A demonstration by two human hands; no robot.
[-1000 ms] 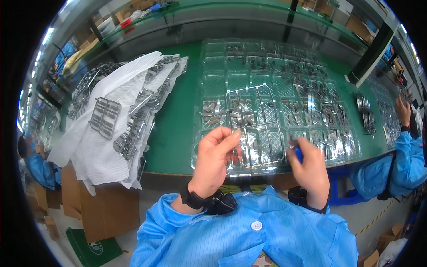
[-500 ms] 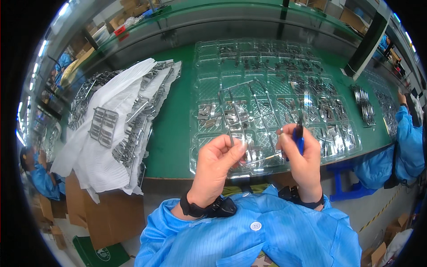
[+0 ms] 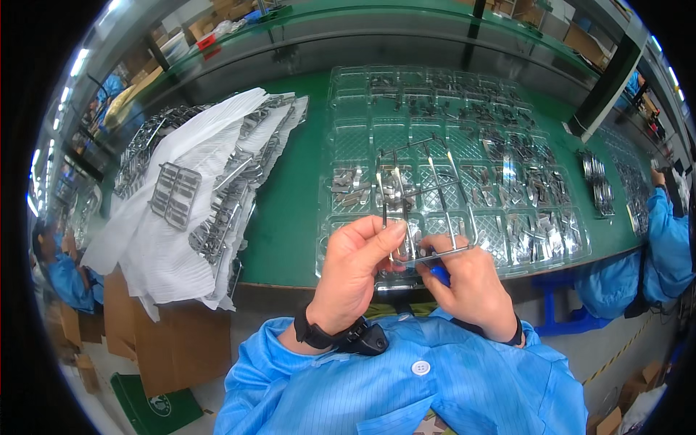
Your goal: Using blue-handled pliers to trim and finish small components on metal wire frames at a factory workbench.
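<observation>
A shiny grey sprue frame (image 3: 419,191), a thin rectangular lattice of bars, is tilted up over the near part of the tray. My left hand (image 3: 357,264) pinches its near left bar between thumb and fingers. Just right of it, my right hand (image 3: 466,286) is closed around blue-handled nippers (image 3: 440,274), mostly hidden by the fingers and the frame. That hand sits under the frame's near right corner. Beneath and beyond both hands lies the clear plastic compartment tray (image 3: 351,132), with many small metallic-looking pieces in its compartments.
On the left of the green table (image 3: 279,210), sprue frames are piled between white wrapping sheets (image 3: 163,250), with one frame (image 3: 175,194) on top. A stack of shiny pieces (image 3: 596,183) stands right of the tray. A co-worker's blue sleeve (image 3: 660,217) is at far right; a cardboard box (image 3: 174,348) stands below left.
My right hand has moved left and lower, bringing the nippers from right of the frame to beneath its near edge. The frame has shifted slightly right and is turned a little.
</observation>
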